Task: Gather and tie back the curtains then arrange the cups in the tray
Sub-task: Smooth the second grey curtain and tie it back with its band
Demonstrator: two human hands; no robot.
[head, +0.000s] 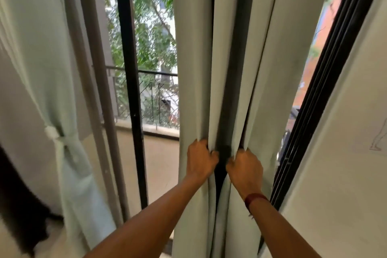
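A pale green curtain (192, 58) hangs in long folds at the centre and right of the window. My left hand (200, 160) grips one fold of it, fingers curled into the cloth. Close beside it, my right hand (245, 166) grips the neighbouring fold; a dark gap shows between the two folds. A red band sits on my right wrist. On the left, a second pale green curtain (41, 69) hangs gathered, bound by a tie-back (62, 139) of the same cloth. No cups or tray are in view.
Black window frames (129, 69) stand behind the curtains, with a balcony railing (150, 73) and trees outside. A white wall (345, 142) rises at the right. A dark blurred shape (18, 205) sits at the lower left.
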